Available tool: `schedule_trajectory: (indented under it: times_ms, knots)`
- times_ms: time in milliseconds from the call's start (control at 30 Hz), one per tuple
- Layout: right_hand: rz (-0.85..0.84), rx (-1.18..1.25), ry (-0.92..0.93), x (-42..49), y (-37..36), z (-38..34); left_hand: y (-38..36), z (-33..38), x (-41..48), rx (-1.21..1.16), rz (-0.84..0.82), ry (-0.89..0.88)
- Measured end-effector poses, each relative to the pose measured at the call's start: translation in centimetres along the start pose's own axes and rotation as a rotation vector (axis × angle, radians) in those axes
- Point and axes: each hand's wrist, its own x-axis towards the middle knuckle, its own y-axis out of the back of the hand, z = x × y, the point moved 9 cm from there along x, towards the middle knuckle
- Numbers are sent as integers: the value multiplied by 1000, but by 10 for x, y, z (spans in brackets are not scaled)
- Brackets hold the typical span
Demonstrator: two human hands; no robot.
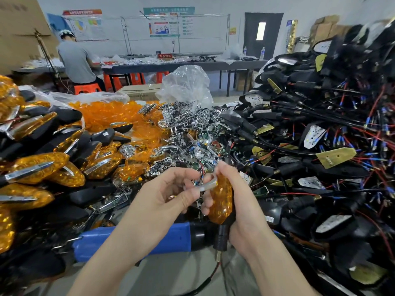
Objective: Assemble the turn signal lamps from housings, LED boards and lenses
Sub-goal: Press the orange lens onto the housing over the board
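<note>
Has wired housings [320, 124] heaped at right and finished lamps [38, 167] at left, within reach, grips the amber lamp [221, 201] upright between them in the curled right hand [241, 210], pinches a chrome trim strip [210, 184] against its top with the left hand [166, 193], probably to clip it on.

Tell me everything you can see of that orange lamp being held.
The lamp has a faceted amber lens of translucent-looking plastic on a black body, with a black stem and red and black wires trailing below. It stands roughly upright, stem down, gripped by the right hand. The left hand pinches a chrome strip at its top.
</note>
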Motion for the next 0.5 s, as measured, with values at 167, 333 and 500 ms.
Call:
schedule_trajectory:
  times_ms: [167,333,500]
  knots:
    - [22,-42,30,3,2,-3,-6,-11,3,-235,134,73]
    - [-4,-31,52,1,-3,-2,-14,-21,7,-692,180,183]
    - [-21,-89,66,0,-6,-2,-12,-16,6,-614,187,135]
